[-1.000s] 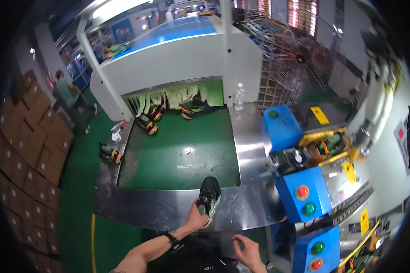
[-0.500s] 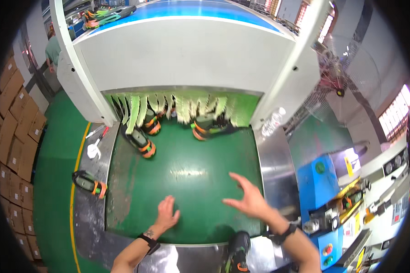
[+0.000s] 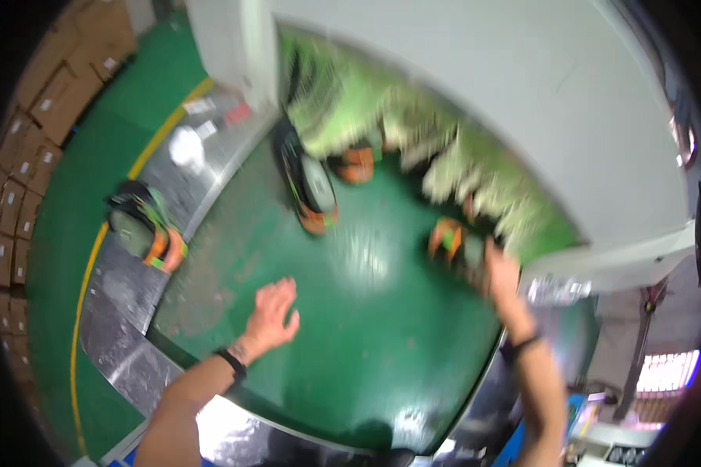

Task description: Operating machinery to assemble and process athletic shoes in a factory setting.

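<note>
My right hand [image 3: 504, 274] has closed on the end of a dark shoe [image 3: 473, 253] with an orange and green heel, beside the fringe curtain; motion smears its fingers. Low over the green belt [image 3: 350, 319], my left hand [image 3: 274, 311] holds nothing, its fingers stretched out and thumb apart. Farther up on the left, another black shoe [image 3: 308, 179] with an orange heel lies on the belt. Beside it an orange-heeled shoe [image 3: 356, 163] is partly hidden under the pale green fringe curtain [image 3: 436, 148].
On the left metal ledge rests a shoe [image 3: 140, 226], with a white item [image 3: 187, 148] beyond it. The grey machine housing [image 3: 506, 86] rises above the fringe. A clear plastic bottle [image 3: 557, 291] lies at the right. Stacked cartons [image 3: 47, 101] stand at the far left.
The view has turned and come closer to the fringe. My right hand has reached forward and taken hold of a shoe there. My left hand stays over the belt.
</note>
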Action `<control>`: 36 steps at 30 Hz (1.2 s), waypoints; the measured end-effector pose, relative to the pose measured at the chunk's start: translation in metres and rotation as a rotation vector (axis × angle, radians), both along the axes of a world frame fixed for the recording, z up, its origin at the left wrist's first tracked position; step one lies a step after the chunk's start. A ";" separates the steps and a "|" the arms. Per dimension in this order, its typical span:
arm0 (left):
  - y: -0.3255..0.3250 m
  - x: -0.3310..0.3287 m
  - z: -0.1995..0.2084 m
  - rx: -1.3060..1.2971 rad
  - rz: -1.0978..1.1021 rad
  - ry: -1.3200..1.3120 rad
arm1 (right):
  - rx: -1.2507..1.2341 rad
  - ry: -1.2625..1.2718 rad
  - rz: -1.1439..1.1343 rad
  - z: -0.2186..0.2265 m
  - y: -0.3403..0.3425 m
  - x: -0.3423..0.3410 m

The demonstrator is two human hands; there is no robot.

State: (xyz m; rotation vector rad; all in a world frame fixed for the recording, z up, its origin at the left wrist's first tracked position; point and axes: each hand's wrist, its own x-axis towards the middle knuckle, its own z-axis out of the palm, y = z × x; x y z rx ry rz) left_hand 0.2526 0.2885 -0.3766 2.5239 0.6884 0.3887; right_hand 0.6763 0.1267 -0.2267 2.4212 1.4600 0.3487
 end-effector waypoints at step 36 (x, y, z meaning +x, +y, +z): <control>-0.588 0.000 0.318 -1.740 -0.644 -0.081 | 1.973 1.306 -0.840 0.190 -0.627 -0.578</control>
